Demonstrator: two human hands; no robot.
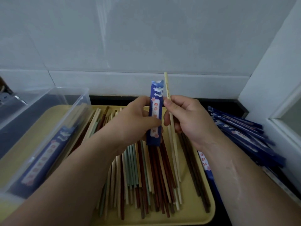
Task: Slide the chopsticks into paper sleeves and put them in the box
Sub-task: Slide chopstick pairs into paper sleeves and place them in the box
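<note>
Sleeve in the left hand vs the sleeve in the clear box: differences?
Pose: the held sleeve stands near upright, gripped by the left hand; the boxed sleeve lies flat in the clear box.
Fill: pale chopsticks stick out of the boxed sleeve's top; nothing shows above the held sleeve's top.
Shared: same blue print with white clouds and a red-marked strip.

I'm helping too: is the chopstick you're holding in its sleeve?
Out. The right hand holds the cream chopstick beside the blue sleeve in the left hand.
</note>
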